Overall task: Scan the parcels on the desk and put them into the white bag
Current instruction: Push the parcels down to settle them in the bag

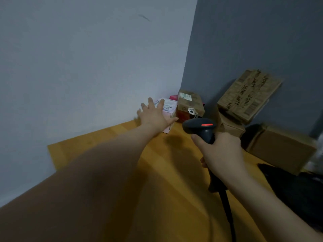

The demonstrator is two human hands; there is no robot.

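Observation:
Parcels stand in the far corner of the wooden desk (108, 140). A pale pink box (169, 106) with a white label is nearest the left wall. My left hand (153, 116) stretches out over it with fingers spread; whether it touches is unclear. Beside it stands a brown box (189, 102) with labels, on a red box (181, 116). My right hand (220, 151) grips the handle of a black barcode scanner (201, 127) with a red strip on its head, its cable trailing toward me. The white bag is not in view.
A flat cardboard parcel (250, 95) with printed lettering leans against the grey wall on a smaller box (229, 126). A larger brown carton (279, 147) sits at the right. Something dark (293, 186) lies at the right edge. The walls close in on the left and behind.

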